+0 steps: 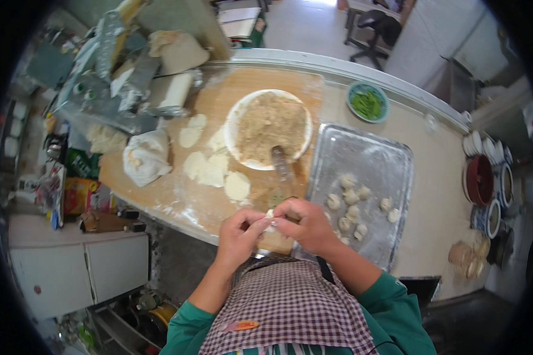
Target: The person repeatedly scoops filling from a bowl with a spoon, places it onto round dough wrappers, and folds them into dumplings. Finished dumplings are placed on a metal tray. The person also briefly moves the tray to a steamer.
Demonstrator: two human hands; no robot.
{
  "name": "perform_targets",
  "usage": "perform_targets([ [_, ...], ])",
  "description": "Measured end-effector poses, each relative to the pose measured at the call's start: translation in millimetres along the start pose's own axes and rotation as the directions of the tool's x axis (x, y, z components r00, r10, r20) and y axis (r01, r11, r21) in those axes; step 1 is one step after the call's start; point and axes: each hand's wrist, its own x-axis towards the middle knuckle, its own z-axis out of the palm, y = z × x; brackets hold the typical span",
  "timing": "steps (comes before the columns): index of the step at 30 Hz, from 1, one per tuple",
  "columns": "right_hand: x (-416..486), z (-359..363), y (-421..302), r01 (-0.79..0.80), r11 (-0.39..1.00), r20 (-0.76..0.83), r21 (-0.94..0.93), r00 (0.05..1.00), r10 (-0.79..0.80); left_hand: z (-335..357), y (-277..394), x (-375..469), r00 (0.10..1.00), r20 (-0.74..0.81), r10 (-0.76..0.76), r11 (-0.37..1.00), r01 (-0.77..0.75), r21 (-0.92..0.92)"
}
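A small dough dumpling (270, 216) is pinched between the fingertips of my left hand (241, 234) and my right hand (307, 227), at the near edge of the wooden board (177, 186). Fingers hide most of it. Beyond my hands stands a white bowl (232, 146) of minced filling (271, 124), with a utensil handle (282, 162) leaning out over its near rim. Several flat dough wrappers (237, 186) lie on the board left of the bowl. To the right, a metal tray (328, 153) dusted with flour bears several folded dumplings (351, 197); my right forearm reaches over its near corner.
A blue-green bowl of cut green vegetables (366, 104) stands behind the tray. A white cloth bundle (146, 157) rests on the board's left side. Stacked bowls (479, 177) line the counter's right end. Boxes and wrapped goods (169, 88) crowd the back left.
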Motion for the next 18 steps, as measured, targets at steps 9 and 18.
perform_targets([
  [9,-32.5,-13.6,35.7,-0.102,0.993,-0.021,-0.055,0.995,0.101,12.9,-3.8,-18.7,0.982,0.154,0.112,0.968,-0.143,0.206],
  [18,-49.2,-12.4,52.5,-0.023,0.981,-0.136,-0.192,0.991,-0.004,25.3,-14.4,-11.2,0.92,0.333,0.208,0.823,-0.349,0.448],
])
